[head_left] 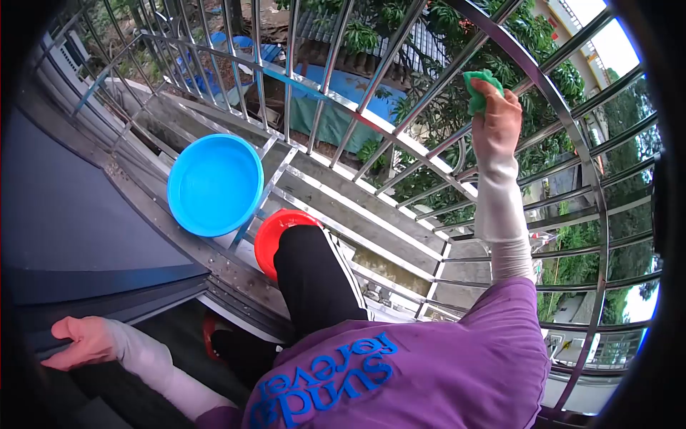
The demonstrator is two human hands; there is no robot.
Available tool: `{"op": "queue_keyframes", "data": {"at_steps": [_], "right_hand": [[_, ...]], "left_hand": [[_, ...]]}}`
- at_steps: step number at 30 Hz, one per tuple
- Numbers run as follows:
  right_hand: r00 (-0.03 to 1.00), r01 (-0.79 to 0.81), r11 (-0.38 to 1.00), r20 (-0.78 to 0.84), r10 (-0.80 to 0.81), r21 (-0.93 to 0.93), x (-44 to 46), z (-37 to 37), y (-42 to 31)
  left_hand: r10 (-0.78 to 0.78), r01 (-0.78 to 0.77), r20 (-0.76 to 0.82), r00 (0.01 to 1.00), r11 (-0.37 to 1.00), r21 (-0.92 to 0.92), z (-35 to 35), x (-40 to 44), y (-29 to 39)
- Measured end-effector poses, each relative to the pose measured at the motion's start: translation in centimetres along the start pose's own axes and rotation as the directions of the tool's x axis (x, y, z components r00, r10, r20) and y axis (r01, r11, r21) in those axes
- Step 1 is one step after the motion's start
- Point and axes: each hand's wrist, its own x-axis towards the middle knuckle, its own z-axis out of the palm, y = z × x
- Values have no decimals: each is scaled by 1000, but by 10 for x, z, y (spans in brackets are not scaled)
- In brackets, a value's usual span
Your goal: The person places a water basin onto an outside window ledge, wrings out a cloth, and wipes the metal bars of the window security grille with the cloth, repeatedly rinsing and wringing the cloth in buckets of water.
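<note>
My right hand (498, 118), in a pink glove with a long white cuff, is raised at the upper right, at the metal bars. It is closed around a crumpled green cloth (480, 93), which lies against a bar of the shiny cage (514, 43). At the lower left, my left hand (84, 342), gloved the same way, grips the edge of the dark grey window frame (107, 304), thumb on one side and fingers on the other; the fingertips are partly hidden.
A blue basin (216, 184) stands on the cage's floor bars beside the sill. Next to it, a red basin (268, 239) is partly hidden by my knee (311, 268). Gaps between the floor bars (364, 193) show a concrete ledge below. Trees and blue tarps lie outside.
</note>
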Motion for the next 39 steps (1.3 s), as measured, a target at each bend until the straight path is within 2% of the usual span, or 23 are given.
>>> {"op": "queue_keyframes", "data": {"at_steps": [1, 5, 7, 9, 13, 15, 16, 17, 18, 20, 21, 22, 23, 24, 25, 27, 28, 29, 31, 32, 35, 37, 39], "right_hand": [[962, -250, 968, 118, 245, 23, -18, 17, -20], [856, -414, 909, 316, 409, -55, -67, 149, -32], [880, -380, 925, 303, 365, -10, -89, 213, -20], [821, -435, 837, 236, 520, -332, -95, 227, -41], [906, -76, 918, 358, 227, -389, -122, 226, -12], [801, 290, 741, 577, 158, -606, -134, 221, -2], [778, 292, 805, 617, 114, -517, -142, 216, 4], [800, 18, 950, 574, 174, -313, -152, 206, 14], [802, -254, 965, 544, 244, -59, -151, 184, 14], [760, -591, 804, 376, 530, 61, -141, 142, -16], [837, -448, 892, 327, 439, -51, -137, 125, -9], [611, -788, 535, 283, 739, 304, -125, 123, -8], [267, -806, -6, 372, 889, 591, -115, 125, -11], [358, -858, 225, 225, 906, 462, -127, 143, -5], [831, -552, 829, 27, 556, -96, -161, 181, 27], [754, -478, 807, 309, 580, -346, -144, 165, 12], [790, -342, 877, 403, 463, -337, -146, 150, 13], [864, -110, 858, 378, 332, -502, -167, 148, 22], [834, -189, 935, 453, 314, -300, -182, 125, 26], [824, -116, 900, 465, 323, -420, -191, 126, 31], [833, -251, 923, 421, 360, -292, -176, 93, 8], [622, -772, 626, 333, 709, 108, -194, 89, 16], [507, -855, 470, 157, 848, 221, -201, 71, 19]], "left_hand": [[11, -11, -1, 1000, 1000, 21, -3, 2, 2], [-1, 0, -22, 1000, 997, -77, 5, 0, -6], [-28, 25, -24, 999, 992, -121, 9, -5, -10], [-64, 62, -15, 998, 988, -145, 12, -12, -15], [-86, 81, -12, 996, 966, -245, 15, -9, -11], [-97, 92, -7, 995, 961, -260, 15, -13, -15], [-106, 108, 18, 994, 964, -243, 12, -12, -13], [-117, 121, 33, 993, 963, -239, 9, -10, -11], [-126, 133, 48, 991, 963, -233, 7, -7, -8], [-153, 169, 89, 984, 960, -225, 3, -5, -6], [-121, 124, 27, 992, 975, -185, 9, -8, -9], [-86, 81, -32, 996, 986, -144, 17, -11, -15], [-65, 59, -43, 997, 991, -123, 21, -11, -15], [-56, 51, -47, 997, 992, -116, 19, -10, -15], [-51, 44, -51, 997, 991, -127, 16, -8, -13], [-46, 39, -54, 997, 989, -140, 11, -4, -9], [-43, 35, -57, 997, 989, -143, 8, -2, -7], [-35, 26, -63, 997, 989, -146, 8, -1, -6], [-23, 14, -69, 997, 992, -129, 8, 0, -4], [-12, 3, -75, 997, 993, -116, 6, 0, -2], [12, -21, -84, 996, 994, -107, -2, -1, -2], [24, -31, -73, 997, 994, -102, -6, 1, 0], [22, -29, -60, 998, 994, -106, -10, 3, 4]]}}
